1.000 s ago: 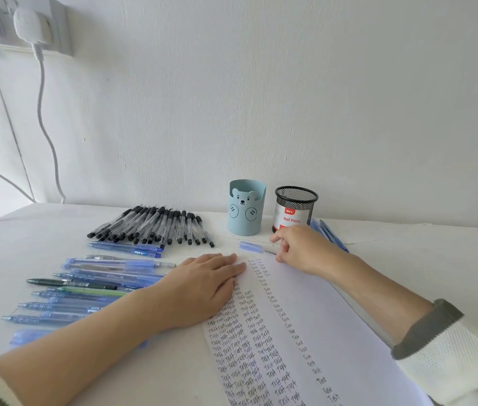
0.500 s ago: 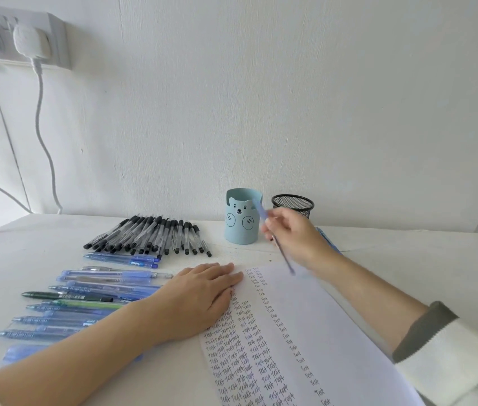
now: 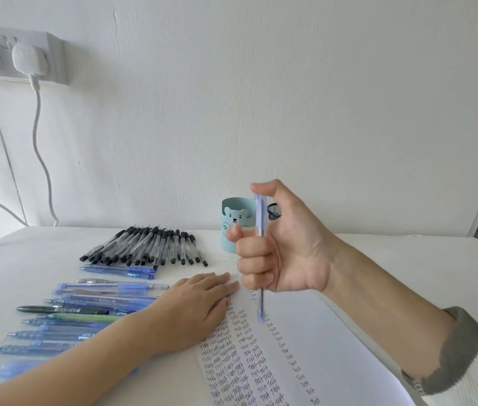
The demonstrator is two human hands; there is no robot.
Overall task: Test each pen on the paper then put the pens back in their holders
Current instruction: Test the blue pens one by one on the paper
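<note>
grips a blue pen (image 3: 260, 215) upright in the right hand (image 3: 286, 250), above the paper (image 3: 325, 347) — presses the paper with the flat left hand (image 3: 193, 312), fingers straight.

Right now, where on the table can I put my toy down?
Bare table lies right of the paper, past the right hand. More sits left of the black pens, by the wall. The blue pens crowd the left.

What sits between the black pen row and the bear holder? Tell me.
Nothing: head view shows bare table between black pen row and bear holder.
</note>
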